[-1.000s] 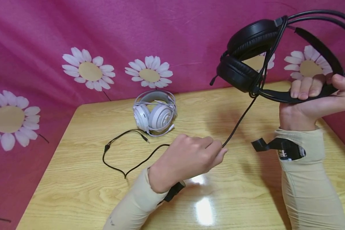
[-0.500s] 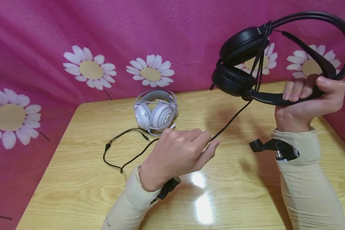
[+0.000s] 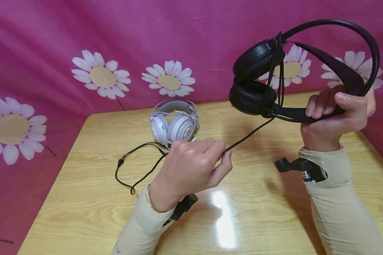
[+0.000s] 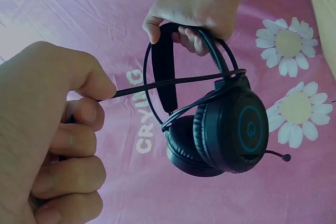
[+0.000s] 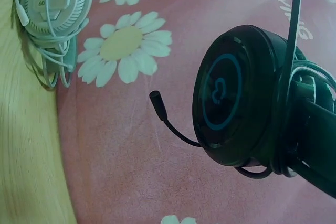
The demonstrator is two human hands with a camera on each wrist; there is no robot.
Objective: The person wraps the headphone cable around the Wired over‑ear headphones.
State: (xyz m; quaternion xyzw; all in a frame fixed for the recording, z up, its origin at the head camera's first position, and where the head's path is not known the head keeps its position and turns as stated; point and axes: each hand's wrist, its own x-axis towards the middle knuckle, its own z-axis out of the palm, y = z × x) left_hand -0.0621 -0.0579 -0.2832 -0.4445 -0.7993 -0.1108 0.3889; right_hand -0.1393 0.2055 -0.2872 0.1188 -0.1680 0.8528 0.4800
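Observation:
My right hand (image 3: 338,113) grips the headband of a black headset (image 3: 253,97), holding it up above the table's right side. Its ear cups point left, and loops of cable are wound around the band beside them. In the right wrist view a short microphone boom (image 5: 159,106) sticks out from one cup. My left hand (image 3: 191,170) pinches the black cable (image 3: 249,134) between thumb and curled fingers, as the left wrist view shows; the stretch up to the headset is taut. The cable's loose end (image 3: 120,162) lies in a loop on the table, left of that hand.
A white headset (image 3: 173,124) with its own cable wrapped around it stands near the back edge of the wooden table (image 3: 83,209). Behind the table hangs a pink cloth (image 3: 210,42) printed with white daisies.
The black headset and my right hand have shifted left and slightly down. My left hand has also moved a little left, still pinching the cable. The white headset has stayed put.

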